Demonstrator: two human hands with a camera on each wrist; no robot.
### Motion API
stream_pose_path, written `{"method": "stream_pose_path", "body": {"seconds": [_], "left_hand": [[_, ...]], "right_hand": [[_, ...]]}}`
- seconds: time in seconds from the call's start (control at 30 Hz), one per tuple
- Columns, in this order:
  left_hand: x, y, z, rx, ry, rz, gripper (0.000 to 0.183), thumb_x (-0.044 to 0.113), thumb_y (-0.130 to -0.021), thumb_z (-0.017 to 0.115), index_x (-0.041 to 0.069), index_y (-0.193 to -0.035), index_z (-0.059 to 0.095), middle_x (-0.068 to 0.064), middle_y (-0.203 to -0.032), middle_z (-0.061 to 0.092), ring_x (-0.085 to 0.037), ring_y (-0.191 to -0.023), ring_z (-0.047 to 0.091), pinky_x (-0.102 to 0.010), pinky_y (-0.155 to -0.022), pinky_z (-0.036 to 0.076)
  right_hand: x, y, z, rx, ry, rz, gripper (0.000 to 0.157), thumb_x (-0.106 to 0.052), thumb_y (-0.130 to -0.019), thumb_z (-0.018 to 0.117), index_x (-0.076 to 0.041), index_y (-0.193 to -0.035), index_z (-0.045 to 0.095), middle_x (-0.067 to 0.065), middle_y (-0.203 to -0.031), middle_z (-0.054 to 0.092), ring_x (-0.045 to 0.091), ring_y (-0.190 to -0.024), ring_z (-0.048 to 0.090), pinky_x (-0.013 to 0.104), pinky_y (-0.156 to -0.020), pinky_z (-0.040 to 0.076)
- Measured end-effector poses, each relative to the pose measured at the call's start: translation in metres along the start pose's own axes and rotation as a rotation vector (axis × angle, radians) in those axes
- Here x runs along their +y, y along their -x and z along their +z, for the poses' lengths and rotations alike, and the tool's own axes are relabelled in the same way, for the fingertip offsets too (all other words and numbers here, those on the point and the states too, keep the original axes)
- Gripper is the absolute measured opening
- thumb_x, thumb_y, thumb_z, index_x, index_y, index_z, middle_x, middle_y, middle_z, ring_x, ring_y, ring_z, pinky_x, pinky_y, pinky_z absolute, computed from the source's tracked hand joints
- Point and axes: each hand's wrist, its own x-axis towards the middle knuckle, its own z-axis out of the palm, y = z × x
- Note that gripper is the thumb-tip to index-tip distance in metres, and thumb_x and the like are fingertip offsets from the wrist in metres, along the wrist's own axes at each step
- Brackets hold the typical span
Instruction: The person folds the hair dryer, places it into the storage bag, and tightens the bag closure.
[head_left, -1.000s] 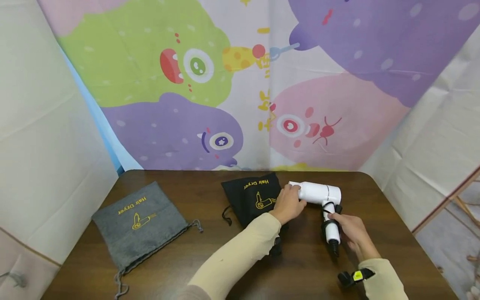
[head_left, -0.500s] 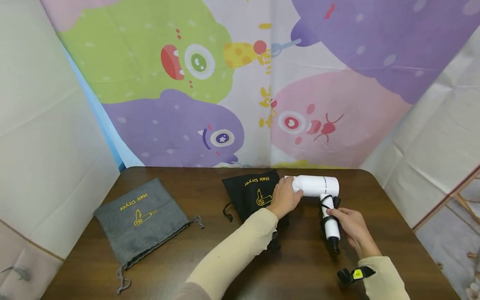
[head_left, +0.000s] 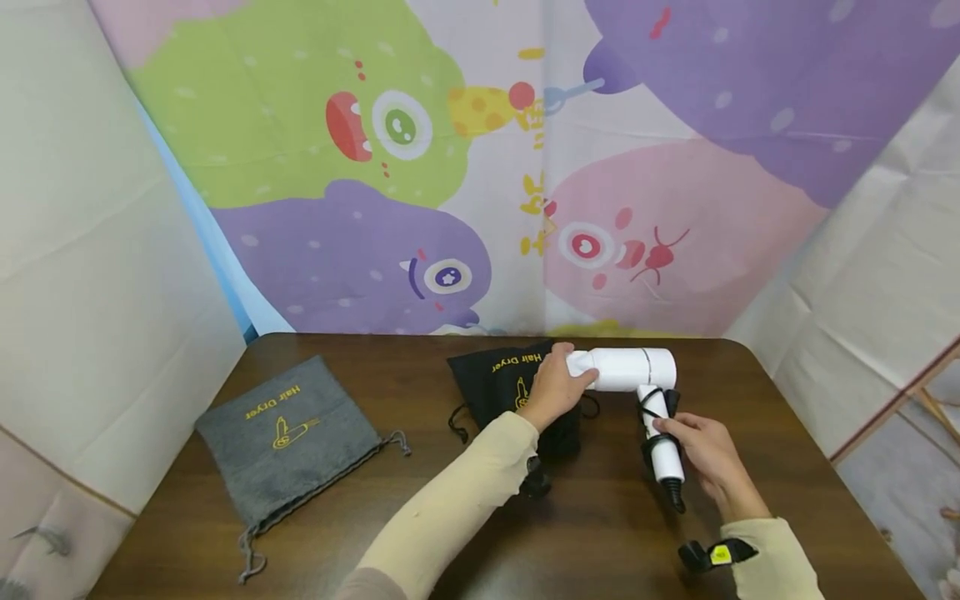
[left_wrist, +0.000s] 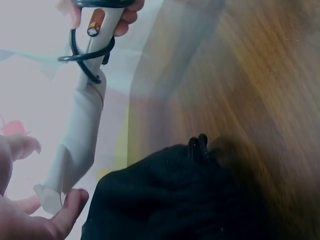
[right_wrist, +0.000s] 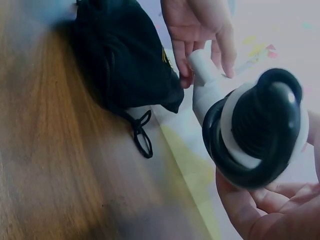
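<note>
A white hair dryer [head_left: 626, 369] is held off the table, its black cord wound round the handle [head_left: 663, 454]. My right hand [head_left: 708, 458] grips that handle, thumb across the front. At the narrow nozzle end [left_wrist: 52, 197] is my left hand [head_left: 555, 383], its fingers spread loosely around the nozzle. In the left wrist view the thumb lies by the nozzle's edge and one finger stands apart from it. A black drawstring bag [head_left: 483, 383] with yellow "Hair Dryer" print lies under and beside my left hand, partly hidden by it.
A grey drawstring bag [head_left: 288, 442] with the same yellow print lies flat on the left of the brown table [head_left: 600, 542]. A cartoon-printed backdrop [head_left: 517, 292] rises behind the table's far edge, with pale sheets [head_left: 142, 217] at the sides.
My left hand has slid left along the dryer toward the nozzle tip. The dryer has risen slightly and shifted a little left, my right hand still holding its handle.
</note>
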Motion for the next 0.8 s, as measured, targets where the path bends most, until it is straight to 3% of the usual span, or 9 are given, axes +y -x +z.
{"method": "stream_pose_path", "body": {"seconds": [0.13,0.27,0.37,0.6,0.8], "left_hand": [[-0.005,-0.002,-0.007,0.017,0.066,-0.013,0.061,0.033,-0.089,0.07,0.004,-0.137,0.045,-0.018,-0.134,0.056,-0.031,-0.121,0.055,-0.044,-0.099,0.046],[-0.008,-0.004,-0.012,0.037,0.114,-0.044,0.066,0.036,-0.088,0.07,0.003,-0.139,0.042,-0.017,-0.13,0.058,-0.029,-0.116,0.057,-0.041,-0.096,0.047],[-0.011,-0.004,-0.016,0.028,0.141,-0.057,0.064,0.037,-0.088,0.07,0.003,-0.136,0.046,-0.017,-0.125,0.06,-0.026,-0.111,0.059,-0.037,-0.092,0.049],[-0.012,-0.003,-0.031,-0.009,0.241,-0.04,0.052,0.035,-0.089,0.07,0.004,-0.126,0.051,-0.015,-0.116,0.061,-0.02,-0.09,0.059,-0.028,-0.066,0.052],[-0.012,0.0,-0.04,-0.021,0.317,-0.053,0.053,0.033,-0.088,0.071,0.001,-0.126,0.054,-0.015,-0.116,0.061,-0.018,-0.095,0.058,-0.027,-0.077,0.051]], "right_hand": [[-0.004,0.003,0.003,-0.02,0.033,-0.001,0.059,-0.029,-0.095,0.06,0.013,-0.134,0.045,0.023,-0.119,0.057,0.014,-0.09,0.057,0.026,-0.075,0.05],[-0.007,0.006,0.004,-0.04,0.057,0.001,0.064,-0.032,-0.097,0.057,0.013,-0.138,0.041,0.031,-0.131,0.049,0.022,-0.1,0.056,0.028,-0.08,0.048],[-0.009,0.007,0.004,-0.039,0.061,-0.008,0.063,-0.032,-0.097,0.058,0.013,-0.138,0.042,0.03,-0.13,0.051,0.021,-0.1,0.055,0.028,-0.079,0.048],[-0.018,0.006,0.007,-0.034,0.037,-0.051,0.058,-0.026,-0.095,0.061,0.014,-0.134,0.046,0.024,-0.119,0.059,0.01,-0.087,0.056,0.026,-0.075,0.05],[-0.021,0.008,0.009,-0.055,0.018,-0.046,0.057,-0.024,-0.094,0.061,0.013,-0.136,0.045,0.019,-0.118,0.061,0.008,-0.087,0.057,0.025,-0.075,0.049]]}}
